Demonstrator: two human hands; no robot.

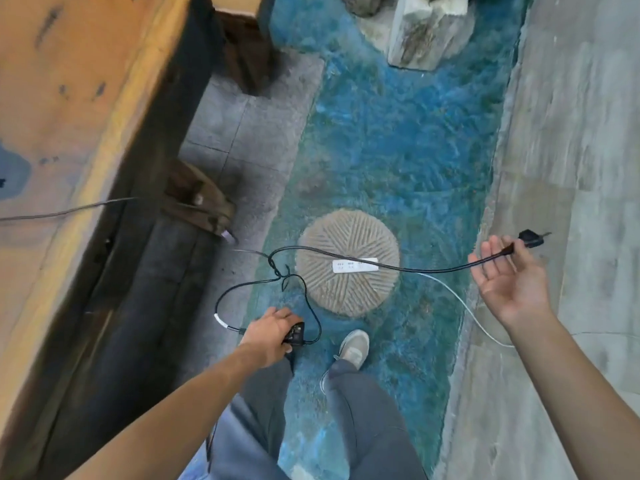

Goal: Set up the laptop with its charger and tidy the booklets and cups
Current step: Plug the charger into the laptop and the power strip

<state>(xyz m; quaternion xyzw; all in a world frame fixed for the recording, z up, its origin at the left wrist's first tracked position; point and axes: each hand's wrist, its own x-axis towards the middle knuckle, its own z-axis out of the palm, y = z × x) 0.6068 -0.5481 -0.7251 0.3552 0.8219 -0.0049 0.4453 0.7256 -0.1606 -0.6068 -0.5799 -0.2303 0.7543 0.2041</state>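
My left hand (268, 332) is closed around the black charger brick (295, 334), low and just left of centre. Its black cable (346, 254) loops and knots near the floor, then stretches right across a round stone. My right hand (509, 275) holds that cable near its black plug (530, 238), pinched between thumb and forefinger while the other fingers are spread. A thin cable (62, 213) lies over the edge of the wooden table (69, 116) at the left. Laptop, booklets and cups are out of view.
A white power strip (355, 266) rests on the round ribbed stone (348, 261), its white cord (467, 310) trailing right. Blue shaggy carpet (398, 150) runs between grey paving. A pale rock (429, 29) stands at the back. My shoe (353, 348) is below the stone.
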